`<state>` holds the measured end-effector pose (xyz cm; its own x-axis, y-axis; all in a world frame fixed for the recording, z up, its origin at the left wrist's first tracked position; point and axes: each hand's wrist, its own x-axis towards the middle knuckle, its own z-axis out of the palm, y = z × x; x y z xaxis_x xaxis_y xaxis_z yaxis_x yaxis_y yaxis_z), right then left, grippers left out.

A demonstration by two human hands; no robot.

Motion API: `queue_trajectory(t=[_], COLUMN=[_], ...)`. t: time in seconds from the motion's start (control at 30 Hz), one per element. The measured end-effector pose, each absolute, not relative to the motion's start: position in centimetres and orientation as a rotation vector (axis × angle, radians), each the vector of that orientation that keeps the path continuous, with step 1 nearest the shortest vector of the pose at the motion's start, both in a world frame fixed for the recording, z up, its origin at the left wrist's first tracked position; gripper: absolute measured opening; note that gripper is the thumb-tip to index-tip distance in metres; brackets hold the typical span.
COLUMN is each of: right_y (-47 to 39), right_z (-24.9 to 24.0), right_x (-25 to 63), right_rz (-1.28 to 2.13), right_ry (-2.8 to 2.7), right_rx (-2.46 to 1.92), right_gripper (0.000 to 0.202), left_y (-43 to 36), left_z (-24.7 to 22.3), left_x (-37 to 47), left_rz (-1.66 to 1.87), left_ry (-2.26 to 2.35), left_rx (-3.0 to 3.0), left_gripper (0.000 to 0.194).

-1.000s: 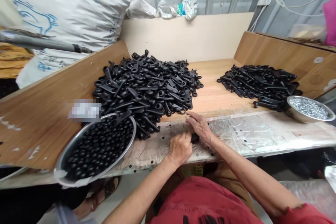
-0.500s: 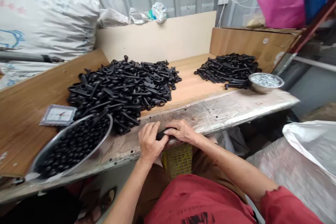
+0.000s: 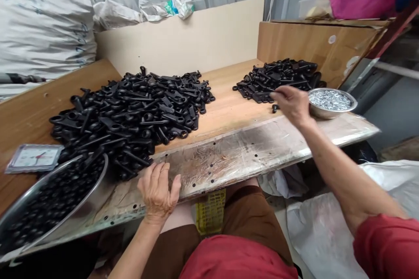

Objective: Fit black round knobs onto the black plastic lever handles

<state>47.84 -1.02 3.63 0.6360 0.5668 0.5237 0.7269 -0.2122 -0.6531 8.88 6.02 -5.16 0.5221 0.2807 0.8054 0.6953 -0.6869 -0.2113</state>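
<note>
My left hand lies palm down on the bench's front strip, fingers stretched and thumb apart, with nothing seen in it. Just beyond its fingertips is a large heap of black plastic handle-like parts. My right hand reaches to the front of a smaller heap of similar black parts. The end of one black part shows beneath its fingers. Its fingertips are partly hidden, so I cannot tell whether they grip anything. Beside that hand stands a metal bowl of small silvery pins.
A large metal basin of round black pieces stands at the left, near a small square dial clock. Wooden boards wall the bench. Below are a yellow plastic basket and white sacks.
The black part held between both hands has left that spot. My right hand has swung right to the smaller heap; my left has shifted left and opened. The view has turned slightly.
</note>
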Motion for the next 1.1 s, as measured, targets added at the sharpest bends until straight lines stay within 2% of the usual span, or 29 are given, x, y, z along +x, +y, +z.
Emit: queue_trajectory(t=[0.07, 0.13, 0.23, 0.33, 0.43, 0.57, 0.77, 0.97, 1.1], right_y=[-0.8, -0.2, 1.9, 4.0, 4.1, 2.5, 1.2, 5.1, 8.7], right_z=[5.3, 6.0, 5.0, 2.6, 0.7, -0.8, -2.0, -1.1, -0.5], right_x=[51.0, 53.5, 55.4, 53.4, 47.2, 38.4, 31.1, 25.4, 21.9], right_rz=[-0.295, -0.351, -0.405, -0.624, -0.696, -0.521, -0.151, 0.049, 0.163], right_ry=[-0.984, -0.916, -0.903, -1.262, -1.604, -1.894, -1.889, -1.929, -2.022], right_rx=[-1.995, -2.364, -2.582, -2.288, -1.886, -1.513, -1.498, -1.494, -1.614], right_gripper=[0.036, 0.041, 0.042, 0.038, 0.035, 0.033, 0.031, 0.026, 0.021], left_y=[5.7, 5.2, 4.6, 4.5, 4.4, 4.2, 4.0, 4.2, 4.4], left_z=[-5.0, -4.8, -4.6, -4.7, -4.6, -4.4, -3.9, -3.9, -4.1], left_x=[8.9, 8.9, 8.9, 8.9, 8.8, 9.0, 8.8, 7.1, 5.7], left_rz=[-1.057, -1.049, -0.978, -0.941, -0.933, -0.965, -1.104, -1.631, -2.034], left_ry=[-0.838, -0.911, -1.047, -1.150, -1.217, -1.264, -1.260, -1.291, -1.427], left_rx=[-2.281, -2.313, -2.310, -2.331, -2.397, -2.507, -2.664, -2.737, -2.713], left_gripper=[0.034, 0.033, 0.031, 0.032, 0.030, 0.025, 0.022, 0.022, 0.031])
